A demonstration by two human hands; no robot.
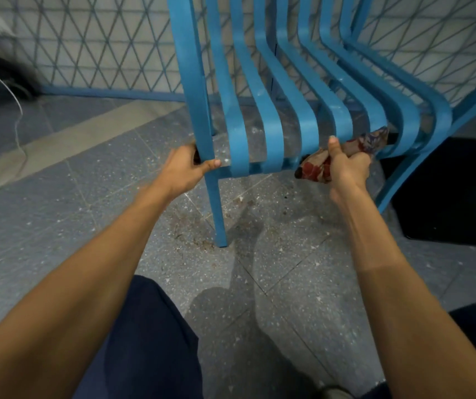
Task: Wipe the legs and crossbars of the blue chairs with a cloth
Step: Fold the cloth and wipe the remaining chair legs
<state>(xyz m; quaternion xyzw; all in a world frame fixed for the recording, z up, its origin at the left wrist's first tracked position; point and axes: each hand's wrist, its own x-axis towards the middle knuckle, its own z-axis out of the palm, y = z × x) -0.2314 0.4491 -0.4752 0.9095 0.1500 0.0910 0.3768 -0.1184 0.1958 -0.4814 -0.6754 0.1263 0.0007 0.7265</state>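
A blue slatted chair [262, 90] stands in front of me on the speckled floor, its front left leg [218, 208] reaching down to the tiles. My left hand [189, 168] grips the front left corner of the seat frame, thumb on the front bar. My right hand [346, 165] holds a bunched red, cream and blue patterned cloth [366, 144] against the front edge of the seat near its right side, thumb pointing up along a slat. Part of the cloth is tucked under the slats.
A blue lattice fence [87, 44] runs behind the chair. White cables [15, 105] trail on the floor at the left. A black box-like object [455, 194] sits on the floor to the right of the chair. My dark trousers [150, 341] fill the bottom.
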